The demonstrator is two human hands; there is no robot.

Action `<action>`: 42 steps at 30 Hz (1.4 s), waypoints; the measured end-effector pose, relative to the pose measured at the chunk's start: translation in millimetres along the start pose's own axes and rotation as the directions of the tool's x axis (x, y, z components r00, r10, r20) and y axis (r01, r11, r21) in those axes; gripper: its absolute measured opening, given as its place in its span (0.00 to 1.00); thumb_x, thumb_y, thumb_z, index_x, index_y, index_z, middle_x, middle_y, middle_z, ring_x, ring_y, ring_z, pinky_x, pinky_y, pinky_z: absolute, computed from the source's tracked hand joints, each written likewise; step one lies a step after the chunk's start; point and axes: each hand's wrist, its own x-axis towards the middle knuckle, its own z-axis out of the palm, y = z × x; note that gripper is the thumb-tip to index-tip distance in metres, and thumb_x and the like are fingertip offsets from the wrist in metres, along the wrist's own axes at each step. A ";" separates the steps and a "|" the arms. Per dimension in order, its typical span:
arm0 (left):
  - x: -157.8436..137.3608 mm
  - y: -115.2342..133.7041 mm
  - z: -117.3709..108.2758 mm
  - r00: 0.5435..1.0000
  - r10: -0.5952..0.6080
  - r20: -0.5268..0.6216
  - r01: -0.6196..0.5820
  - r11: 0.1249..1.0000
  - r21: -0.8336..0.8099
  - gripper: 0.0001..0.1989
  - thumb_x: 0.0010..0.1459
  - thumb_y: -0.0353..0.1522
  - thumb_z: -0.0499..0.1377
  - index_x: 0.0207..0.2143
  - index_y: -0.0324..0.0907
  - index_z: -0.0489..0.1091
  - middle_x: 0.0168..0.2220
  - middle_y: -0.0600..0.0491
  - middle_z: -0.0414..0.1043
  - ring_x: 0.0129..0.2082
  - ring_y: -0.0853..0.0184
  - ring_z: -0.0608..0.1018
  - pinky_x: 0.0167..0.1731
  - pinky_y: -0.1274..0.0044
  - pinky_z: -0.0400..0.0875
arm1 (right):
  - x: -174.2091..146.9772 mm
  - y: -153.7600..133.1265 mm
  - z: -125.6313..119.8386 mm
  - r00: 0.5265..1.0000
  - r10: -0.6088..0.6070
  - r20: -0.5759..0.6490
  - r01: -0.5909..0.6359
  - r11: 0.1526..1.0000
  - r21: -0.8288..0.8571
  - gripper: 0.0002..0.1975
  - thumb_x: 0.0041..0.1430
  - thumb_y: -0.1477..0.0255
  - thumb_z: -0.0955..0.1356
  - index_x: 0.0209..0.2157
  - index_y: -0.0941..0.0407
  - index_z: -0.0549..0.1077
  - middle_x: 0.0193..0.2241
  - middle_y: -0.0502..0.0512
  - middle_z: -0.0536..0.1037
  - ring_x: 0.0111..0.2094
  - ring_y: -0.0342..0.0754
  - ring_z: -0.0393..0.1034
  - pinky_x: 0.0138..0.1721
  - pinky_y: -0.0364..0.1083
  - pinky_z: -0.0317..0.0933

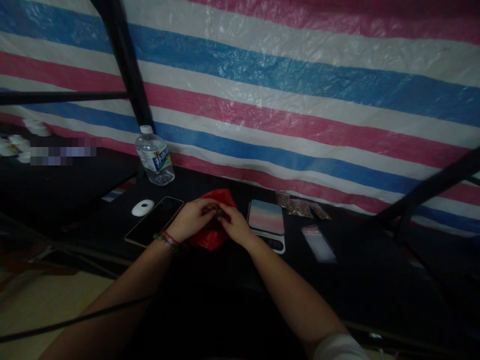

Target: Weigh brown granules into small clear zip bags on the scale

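My left hand [193,217] and my right hand [234,225] meet over a red plastic bag [212,240] on the black table. Fingers and thumbs of both are bent inward around something small and dark brown, mostly hidden between them. Just right of my right hand lies a small digital scale [267,217] with a pastel top and a white front edge. Beyond it are several small zip bags [299,208] holding brown bits. A stack of clear zip bags [318,245] rests nearer to me.
Left of my hands lie a dark-screened phone [155,220] and a white oval object [142,207]. A clear plastic bottle [155,157] stands behind them by a black metal post [125,65]. Striped plastic sheeting [281,100] hangs along the table's back.
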 end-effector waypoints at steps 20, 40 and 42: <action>0.2 0.3 4.3 0.997 -0.051 -0.054 0.058 0.989 0.135 0.14 0.58 0.36 0.51 0.40 0.42 0.75 0.39 0.51 0.78 0.38 0.64 0.78 0.43 0.73 0.71 | 0.7 2.5 8.2 0.990 0.126 -0.060 -0.119 0.988 0.101 0.23 0.47 0.81 0.68 0.47 0.54 0.71 0.46 0.54 0.75 0.48 0.48 0.69 0.53 0.51 0.61; -0.6 3.7 0.3 0.999 0.055 -0.005 -0.052 0.972 0.229 0.10 0.56 0.34 0.55 0.33 0.43 0.76 0.36 0.51 0.77 0.38 0.64 0.77 0.45 0.73 0.69 | 0.7 2.4 7.7 0.982 0.169 -0.082 -0.139 0.948 0.285 0.19 0.45 0.80 0.69 0.41 0.54 0.69 0.39 0.51 0.76 0.40 0.45 0.73 0.46 0.47 0.67; -0.5 4.9 1.4 0.999 0.044 -0.006 -0.041 0.969 0.244 0.11 0.57 0.35 0.55 0.33 0.42 0.76 0.35 0.51 0.77 0.37 0.64 0.77 0.43 0.73 0.70 | 0.8 3.9 9.4 0.982 0.164 -0.089 -0.132 0.948 0.290 0.20 0.45 0.80 0.69 0.42 0.54 0.69 0.40 0.51 0.76 0.41 0.46 0.73 0.47 0.47 0.66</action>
